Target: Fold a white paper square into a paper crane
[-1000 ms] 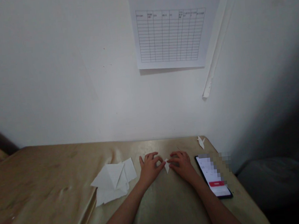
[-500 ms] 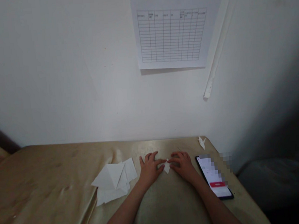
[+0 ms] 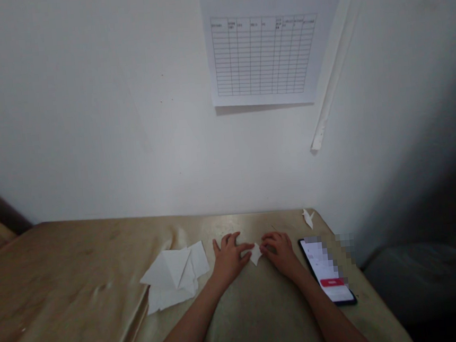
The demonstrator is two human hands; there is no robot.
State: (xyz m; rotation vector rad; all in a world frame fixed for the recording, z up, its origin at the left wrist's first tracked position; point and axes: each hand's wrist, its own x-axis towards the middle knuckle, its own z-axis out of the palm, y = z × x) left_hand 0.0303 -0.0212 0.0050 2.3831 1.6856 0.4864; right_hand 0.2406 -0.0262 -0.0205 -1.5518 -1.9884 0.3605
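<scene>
A small folded white paper piece [image 3: 255, 254] lies on the tan table cover [image 3: 81, 279] between my two hands. My left hand [image 3: 229, 256] rests beside it, with thumb and forefinger pinched on the paper's left edge and the other fingers spread on the table. My right hand [image 3: 278, 249] is curled, its fingertips pressing the paper's right edge.
A pile of loose white sheets [image 3: 173, 277] lies left of my left hand. A phone [image 3: 327, 276] with a lit screen lies right of my right hand. A small folded paper shape [image 3: 307, 218] sits near the wall. A printed table sheet [image 3: 263, 53] hangs on the wall.
The paper piece has shifted slightly between my fingers and looks a little more folded. Both hands stay in nearly the same place.
</scene>
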